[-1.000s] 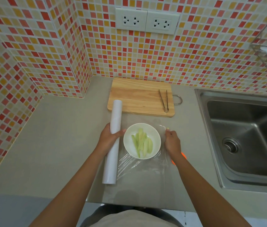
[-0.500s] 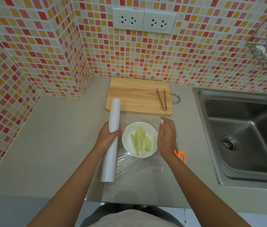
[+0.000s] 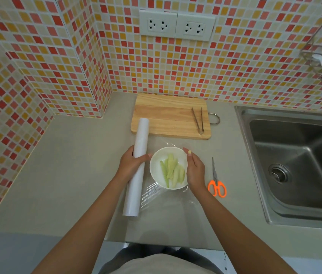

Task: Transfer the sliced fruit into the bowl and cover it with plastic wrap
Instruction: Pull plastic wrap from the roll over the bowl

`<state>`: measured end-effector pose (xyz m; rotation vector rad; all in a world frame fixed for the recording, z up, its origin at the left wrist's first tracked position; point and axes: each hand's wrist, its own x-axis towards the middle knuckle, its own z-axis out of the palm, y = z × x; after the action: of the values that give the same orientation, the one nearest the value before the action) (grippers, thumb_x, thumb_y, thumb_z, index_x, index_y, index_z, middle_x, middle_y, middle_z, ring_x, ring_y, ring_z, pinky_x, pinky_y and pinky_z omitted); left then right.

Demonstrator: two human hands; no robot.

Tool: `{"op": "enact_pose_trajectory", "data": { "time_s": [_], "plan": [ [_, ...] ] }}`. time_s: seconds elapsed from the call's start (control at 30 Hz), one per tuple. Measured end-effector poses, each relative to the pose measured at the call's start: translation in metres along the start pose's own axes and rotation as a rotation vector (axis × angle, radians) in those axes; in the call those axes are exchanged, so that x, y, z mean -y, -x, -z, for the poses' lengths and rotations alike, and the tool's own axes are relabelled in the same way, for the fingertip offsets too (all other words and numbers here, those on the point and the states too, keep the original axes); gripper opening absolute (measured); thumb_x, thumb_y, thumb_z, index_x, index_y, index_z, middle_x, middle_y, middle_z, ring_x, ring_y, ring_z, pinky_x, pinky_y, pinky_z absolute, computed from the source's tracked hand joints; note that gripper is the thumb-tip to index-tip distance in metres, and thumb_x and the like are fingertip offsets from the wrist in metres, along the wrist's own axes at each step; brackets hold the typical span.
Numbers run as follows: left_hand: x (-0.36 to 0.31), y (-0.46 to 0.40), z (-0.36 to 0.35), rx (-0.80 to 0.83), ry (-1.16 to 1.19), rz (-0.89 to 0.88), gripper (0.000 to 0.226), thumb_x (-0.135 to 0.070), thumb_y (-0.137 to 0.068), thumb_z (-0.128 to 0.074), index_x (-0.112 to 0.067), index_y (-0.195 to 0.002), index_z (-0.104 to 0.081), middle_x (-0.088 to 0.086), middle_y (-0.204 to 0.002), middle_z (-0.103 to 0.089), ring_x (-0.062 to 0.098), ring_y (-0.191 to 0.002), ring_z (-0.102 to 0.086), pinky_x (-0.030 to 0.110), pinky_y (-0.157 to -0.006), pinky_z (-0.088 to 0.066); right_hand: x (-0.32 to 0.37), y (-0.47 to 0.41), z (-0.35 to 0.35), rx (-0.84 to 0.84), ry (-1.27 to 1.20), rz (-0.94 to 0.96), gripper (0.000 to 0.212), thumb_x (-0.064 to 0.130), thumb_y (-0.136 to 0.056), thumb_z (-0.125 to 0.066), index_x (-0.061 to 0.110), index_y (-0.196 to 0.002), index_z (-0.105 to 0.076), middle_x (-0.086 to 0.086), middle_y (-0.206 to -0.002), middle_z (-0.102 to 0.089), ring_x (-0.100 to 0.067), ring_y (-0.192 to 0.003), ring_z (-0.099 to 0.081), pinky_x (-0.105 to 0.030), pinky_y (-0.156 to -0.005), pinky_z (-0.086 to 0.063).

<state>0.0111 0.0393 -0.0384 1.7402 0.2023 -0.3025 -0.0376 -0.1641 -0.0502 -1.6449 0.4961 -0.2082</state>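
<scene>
A white bowl [image 3: 156,167] holding several pale green fruit slices [image 3: 172,173] stands on the grey counter. Clear plastic wrap [image 3: 152,192] stretches from a white roll [image 3: 136,169] over the bowl and lies rumpled on the counter around it. My left hand [image 3: 130,165] grips the roll just left of the bowl. On the bowl's right rim, my right hand [image 3: 194,169] rests flat with straight fingers, pressing the film down.
A wooden cutting board [image 3: 166,117] with metal tongs [image 3: 198,119] lies behind the bowl. Orange-handled scissors [image 3: 216,184] lie right of my right hand. A steel sink [image 3: 298,165] fills the right side. Tiled walls close off the back and left.
My right hand slid left from beside the bowl onto its right rim, uncovering the scissors. My left hand kept its grip on the roll.
</scene>
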Motion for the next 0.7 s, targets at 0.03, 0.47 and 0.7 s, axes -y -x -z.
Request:
{"op": "enact_pose_trajectory", "data": {
  "time_s": [0.03, 0.47, 0.7],
  "plan": [
    [0.000, 0.000, 0.001, -0.002, 0.004, -0.002, 0.038, -0.028, -0.074, -0.080, -0.017, -0.106, -0.063, -0.001, -0.089, -0.066, 0.017, -0.074, -0.061, 0.026, -0.062, -0.047, 0.000, 0.000, 0.000, -0.007, -0.051, -0.035, 0.033, 0.020, -0.102, -0.038, 0.012, -0.121, -0.064, -0.004, -0.123, -0.066, -0.017, -0.119, -0.057, -0.040, -0.110, -0.039],
    [0.006, 0.000, 0.007, 0.008, 0.017, 0.006, 0.023, -0.037, -0.089, -0.064, -0.020, -0.105, -0.063, 0.000, -0.090, -0.068, 0.015, -0.072, -0.064, 0.033, -0.068, -0.051, 0.006, -0.002, 0.006, -0.038, -0.244, -0.161, 0.032, 0.002, -0.094, -0.043, 0.016, -0.091, -0.072, -0.007, -0.096, -0.069, -0.018, -0.090, -0.062, -0.026, -0.077, -0.051],
    [0.008, 0.000, 0.008, 0.014, 0.006, -0.021, 0.030, -0.044, -0.087, -0.064, -0.022, -0.108, -0.062, 0.002, -0.094, -0.068, 0.028, -0.083, -0.066, 0.045, -0.078, -0.054, 0.013, -0.017, 0.018, -0.048, -0.257, -0.228, 0.033, -0.004, -0.087, -0.053, 0.001, -0.117, -0.065, -0.009, -0.111, -0.067, -0.017, -0.099, -0.063, -0.020, -0.081, -0.051]
  ]
}}
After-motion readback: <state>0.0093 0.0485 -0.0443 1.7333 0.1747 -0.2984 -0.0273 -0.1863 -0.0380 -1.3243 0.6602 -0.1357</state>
